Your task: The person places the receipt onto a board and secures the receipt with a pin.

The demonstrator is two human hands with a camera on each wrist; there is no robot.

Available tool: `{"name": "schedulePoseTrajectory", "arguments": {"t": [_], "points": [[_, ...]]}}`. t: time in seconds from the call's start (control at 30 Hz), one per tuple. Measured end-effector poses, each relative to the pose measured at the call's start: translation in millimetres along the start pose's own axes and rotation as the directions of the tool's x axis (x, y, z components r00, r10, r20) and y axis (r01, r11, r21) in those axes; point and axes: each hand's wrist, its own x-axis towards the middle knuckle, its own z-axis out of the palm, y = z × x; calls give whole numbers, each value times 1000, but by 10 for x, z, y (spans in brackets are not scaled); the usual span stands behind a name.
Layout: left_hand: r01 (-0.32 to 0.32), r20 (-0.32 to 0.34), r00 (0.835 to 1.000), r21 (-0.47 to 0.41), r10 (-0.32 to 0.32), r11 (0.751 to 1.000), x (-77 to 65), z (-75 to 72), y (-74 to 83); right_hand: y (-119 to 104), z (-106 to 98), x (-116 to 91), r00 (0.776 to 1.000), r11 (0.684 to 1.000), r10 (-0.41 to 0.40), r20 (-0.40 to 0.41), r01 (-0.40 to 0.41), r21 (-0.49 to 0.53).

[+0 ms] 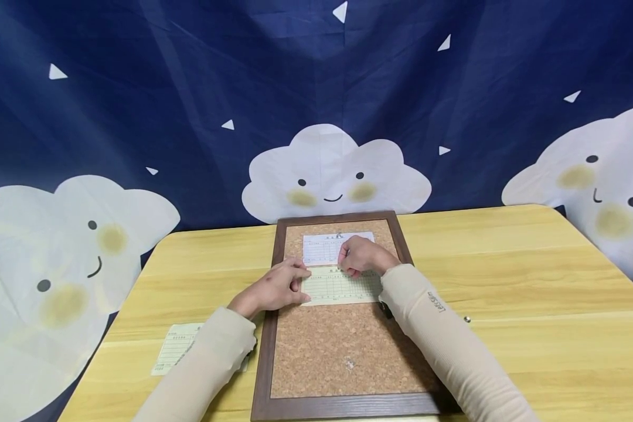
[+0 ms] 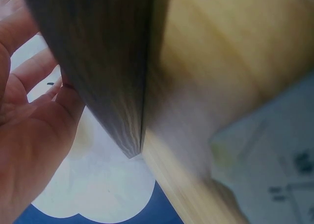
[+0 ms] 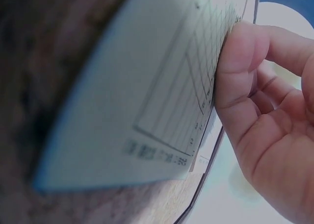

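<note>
A cork board (image 1: pixel 316 351) in a dark brown wooden frame lies on the table. My left hand (image 1: pixel 276 286) rests at the left edge of a pale yellow printed form (image 1: pixel 337 292), thumb and fingers spread and touching the paper. At that form's top middle, my right hand (image 1: pixel 366 256) pinches what seems to be a pushpin, mostly hidden by the fingertips. Above it a white printed form (image 1: pixel 316 251) carries a pin (image 1: pixel 339 235) near its top. In the right wrist view, thumb and forefinger meet against the yellow form (image 3: pixel 113 96), whose near corner lifts off the cork.
Another yellow form (image 1: pixel 175 346) lies on the wooden table (image 1: pixel 533 351) to the left, partly under my left sleeve. A small silver pin (image 1: pixel 466 319) sits right of the board. Something small and clear (image 1: pixel 350 364) is on the lower cork. A blue cloud-patterned curtain (image 1: pixel 316 70) hangs behind.
</note>
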Motion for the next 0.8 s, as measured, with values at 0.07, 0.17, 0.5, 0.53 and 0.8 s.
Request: {"name": "schedulePoseTrajectory", "arguments": {"t": [0.07,0.17,0.5,0.53,0.8], "points": [[-1,-1,1000,0,1,1000,-2,-2,-1,-5,-1,-2,1000,1000,1,2,-1,0],[1,0,1000,-6,-1,1000,-5,-5,1,-2,2,0,1000,1000,3,4,-3,4],[-15,-1,1000,-9,15,1000,-9,-9,3,-39,0,-2,1000,997,20,11,-20,-80],[-16,-1,1000,-10,16,1000,-9,-9,2,-43,-1,2,1000,996,28,15,-26,-89],[-22,-3,1000,-3,22,1000,-15,-17,-7,-66,-12,16,997,990,77,24,-73,-119]]}}
